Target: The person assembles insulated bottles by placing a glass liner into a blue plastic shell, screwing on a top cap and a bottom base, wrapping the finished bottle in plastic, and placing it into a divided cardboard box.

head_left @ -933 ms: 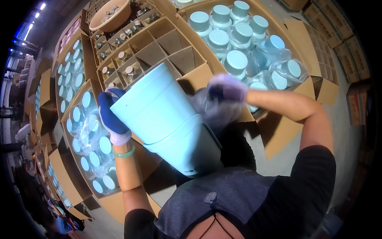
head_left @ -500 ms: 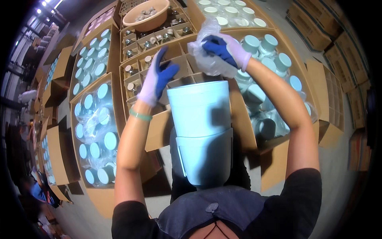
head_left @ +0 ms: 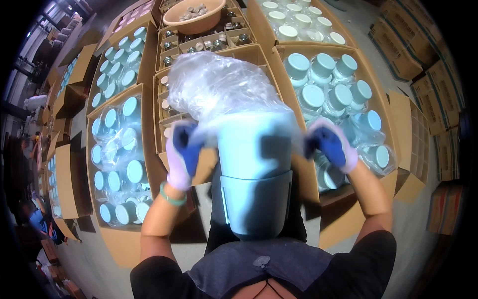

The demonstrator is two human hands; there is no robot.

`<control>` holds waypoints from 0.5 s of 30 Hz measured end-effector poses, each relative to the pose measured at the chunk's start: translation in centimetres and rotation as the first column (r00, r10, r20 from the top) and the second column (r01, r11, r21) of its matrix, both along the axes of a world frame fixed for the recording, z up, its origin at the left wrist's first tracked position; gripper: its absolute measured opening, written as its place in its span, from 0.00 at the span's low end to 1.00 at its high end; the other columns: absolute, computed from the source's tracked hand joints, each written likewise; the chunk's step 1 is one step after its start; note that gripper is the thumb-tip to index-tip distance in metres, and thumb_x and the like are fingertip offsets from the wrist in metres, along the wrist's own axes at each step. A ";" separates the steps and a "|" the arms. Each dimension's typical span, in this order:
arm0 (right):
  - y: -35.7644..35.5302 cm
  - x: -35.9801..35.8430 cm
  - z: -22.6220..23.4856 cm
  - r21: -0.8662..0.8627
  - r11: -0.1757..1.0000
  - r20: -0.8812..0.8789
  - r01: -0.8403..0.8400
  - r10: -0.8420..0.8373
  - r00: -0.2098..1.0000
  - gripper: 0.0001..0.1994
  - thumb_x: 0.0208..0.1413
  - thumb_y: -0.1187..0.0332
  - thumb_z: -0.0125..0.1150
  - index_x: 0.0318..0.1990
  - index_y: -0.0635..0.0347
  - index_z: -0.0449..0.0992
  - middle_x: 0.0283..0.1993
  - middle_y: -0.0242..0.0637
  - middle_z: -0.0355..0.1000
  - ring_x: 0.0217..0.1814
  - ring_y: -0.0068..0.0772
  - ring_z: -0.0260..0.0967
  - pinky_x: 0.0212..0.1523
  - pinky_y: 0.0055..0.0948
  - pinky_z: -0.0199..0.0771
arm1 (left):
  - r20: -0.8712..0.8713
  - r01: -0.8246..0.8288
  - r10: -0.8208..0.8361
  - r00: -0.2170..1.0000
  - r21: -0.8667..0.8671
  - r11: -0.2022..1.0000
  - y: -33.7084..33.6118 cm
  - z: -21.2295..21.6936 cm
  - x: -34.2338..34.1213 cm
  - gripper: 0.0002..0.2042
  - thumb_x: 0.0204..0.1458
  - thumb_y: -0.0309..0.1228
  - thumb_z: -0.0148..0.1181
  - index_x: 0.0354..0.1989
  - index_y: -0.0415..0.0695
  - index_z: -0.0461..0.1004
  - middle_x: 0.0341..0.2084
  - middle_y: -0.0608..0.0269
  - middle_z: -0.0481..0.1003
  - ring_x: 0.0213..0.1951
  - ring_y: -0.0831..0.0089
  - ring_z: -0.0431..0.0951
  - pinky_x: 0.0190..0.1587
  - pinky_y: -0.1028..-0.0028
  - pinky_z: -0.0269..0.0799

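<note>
A tall light-blue plastic container (head_left: 255,199), made of two sections, stands between my knees in front of my chest. Over its far end spreads a clear plastic bag (head_left: 224,87), puffed out across the divided carton beyond. My left hand (head_left: 183,152), in a white-and-blue glove, is closed on the bag's edge at the container's left side. On the right side my right hand (head_left: 331,145), gloved alike, grips the opposite edge with curled fingers. Motion blurs the film near both hands, and the bag partly veils the container's far rim.
Cartons of jars with light-blue lids (head_left: 312,94) flank me, on the right and on the left (head_left: 114,182). Ahead, a divided carton (head_left: 271,60) holds small capped bottles. A peach basin (head_left: 199,20) with small round pieces rests farther off. Stacked boxes (head_left: 413,65) line the far right.
The bag has gone from bunched in my right hand to spread over the container's far end. My right hand came down toward me, my left hand moved nearer, and both now hold the edge.
</note>
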State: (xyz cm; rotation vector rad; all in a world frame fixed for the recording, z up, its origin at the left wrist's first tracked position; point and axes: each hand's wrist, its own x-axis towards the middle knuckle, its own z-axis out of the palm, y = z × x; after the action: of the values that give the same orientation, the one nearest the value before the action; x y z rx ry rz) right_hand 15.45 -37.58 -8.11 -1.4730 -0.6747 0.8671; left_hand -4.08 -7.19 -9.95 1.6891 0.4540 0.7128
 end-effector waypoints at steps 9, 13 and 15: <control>-4.8 -8.4 -7.8 -0.196 0.804 0.654 -0.561 0.533 0.537 0.19 0.36 0.71 0.64 0.41 0.58 0.76 0.42 0.41 0.74 0.50 0.49 0.71 0.58 0.42 0.68 | -0.145 0.445 -0.435 0.889 0.503 0.741 -4.0 -7.3 -11.4 0.18 0.41 0.15 0.65 0.40 0.43 0.69 0.38 0.52 0.74 0.38 0.57 0.76 0.42 0.65 0.73; -6.2 -10.4 -9.3 -0.161 0.810 0.742 -0.564 0.476 0.472 0.19 0.35 0.71 0.64 0.41 0.58 0.75 0.45 0.43 0.73 0.51 0.50 0.70 0.61 0.44 0.66 | -0.149 0.492 -0.468 0.871 0.284 0.823 -5.3 -10.1 -13.9 0.20 0.44 0.19 0.65 0.48 0.39 0.70 0.48 0.46 0.70 0.47 0.50 0.74 0.50 0.59 0.71; -6.8 -11.3 -10.3 -0.196 0.830 0.741 -0.522 0.474 0.476 0.18 0.37 0.71 0.63 0.41 0.58 0.74 0.46 0.44 0.73 0.51 0.51 0.69 0.60 0.45 0.66 | -0.234 0.482 -0.421 0.876 0.411 0.774 -7.8 -7.6 -14.9 0.23 0.47 0.21 0.65 0.54 0.39 0.68 0.51 0.43 0.68 0.52 0.47 0.71 0.55 0.54 0.68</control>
State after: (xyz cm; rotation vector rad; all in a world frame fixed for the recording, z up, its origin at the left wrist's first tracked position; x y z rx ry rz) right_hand 4.17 -44.41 -18.38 -1.5958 -1.8567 0.5846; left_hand -19.00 -14.95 -17.50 2.1967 -0.0626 0.3613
